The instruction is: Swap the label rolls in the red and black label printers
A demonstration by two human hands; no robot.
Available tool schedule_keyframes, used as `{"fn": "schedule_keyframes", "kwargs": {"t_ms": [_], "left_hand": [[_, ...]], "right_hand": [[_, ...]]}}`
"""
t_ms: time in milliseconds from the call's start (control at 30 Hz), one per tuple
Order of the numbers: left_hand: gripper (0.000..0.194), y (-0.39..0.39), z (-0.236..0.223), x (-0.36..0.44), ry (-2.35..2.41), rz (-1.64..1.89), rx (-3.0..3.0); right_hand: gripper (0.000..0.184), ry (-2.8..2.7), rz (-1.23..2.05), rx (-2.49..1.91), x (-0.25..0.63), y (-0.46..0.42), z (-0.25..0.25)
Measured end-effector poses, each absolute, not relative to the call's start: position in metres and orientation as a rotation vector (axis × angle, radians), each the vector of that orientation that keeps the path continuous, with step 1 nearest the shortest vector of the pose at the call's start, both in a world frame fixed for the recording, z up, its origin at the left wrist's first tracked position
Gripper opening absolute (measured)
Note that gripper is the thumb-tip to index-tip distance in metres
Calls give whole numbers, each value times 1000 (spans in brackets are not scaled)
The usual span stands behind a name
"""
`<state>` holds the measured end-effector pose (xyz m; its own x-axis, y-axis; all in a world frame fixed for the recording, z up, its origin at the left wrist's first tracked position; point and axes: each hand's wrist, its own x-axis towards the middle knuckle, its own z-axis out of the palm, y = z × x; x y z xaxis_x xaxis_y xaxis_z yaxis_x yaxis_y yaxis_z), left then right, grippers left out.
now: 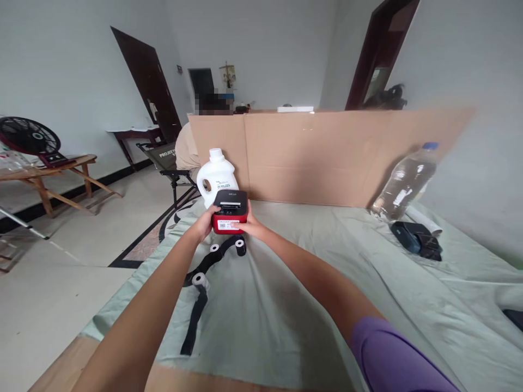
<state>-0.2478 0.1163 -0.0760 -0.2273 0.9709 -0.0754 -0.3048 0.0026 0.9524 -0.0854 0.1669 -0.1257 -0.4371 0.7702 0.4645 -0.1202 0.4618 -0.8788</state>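
Between my two hands is a small red and black label printer with a white sticker on its front. My left hand grips its left side, thumb near the top edge. On its right side my right hand is closed round it, fingers reaching across the front. Just behind stands a white jug with a handle. Nearer me on the cloth lie small white paper rolls, one on the left and another close to the printer, among black strips.
A cardboard sheet stands across the back of the green cloth. At right a large clear bottle leans against it, near a dark object. A person sits behind the cardboard; a fan rests on a wooden bench.
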Motion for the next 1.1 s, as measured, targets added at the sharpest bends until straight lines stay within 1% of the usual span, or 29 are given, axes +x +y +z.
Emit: {"fn": "schedule_keyframes", "kwargs": {"t_ms": [100, 200, 300, 400, 500, 600, 767, 900, 1100], "left_hand": [[44, 111, -48, -210, 1053, 1550, 1053], [59, 91, -44, -148, 973, 1597, 1281], [68, 54, -71, -75, 988, 1600, 1412], [74, 14, -113, -10, 946, 1608, 1427], [79, -13, -146, 30, 873, 1643, 1480], [82, -20, -161, 43, 830, 1603, 1574], [80, -19, -163, 40, 906, 1569, 1544], [75, -22, -163, 40, 975, 1543, 1449], [73, -24, -162, 42, 970, 1559, 1436]], "right_hand": [[137, -1583, 1175, -475, -51, 152, -96], [130, -1498, 1093, -466, 13, 119, -75], [122, -1490, 978, -582, 88, 69, -78], [120, -1467, 881, -708, 150, 17, -101], [119, -1462, 851, -857, 189, -19, -126], [121, -1449, 808, -945, 205, -32, -142], [119, -1436, 814, -973, 202, -28, -155], [112, -1393, 819, -1020, 196, -30, -159], [112, -1383, 824, -1021, 195, -31, -159]]}}
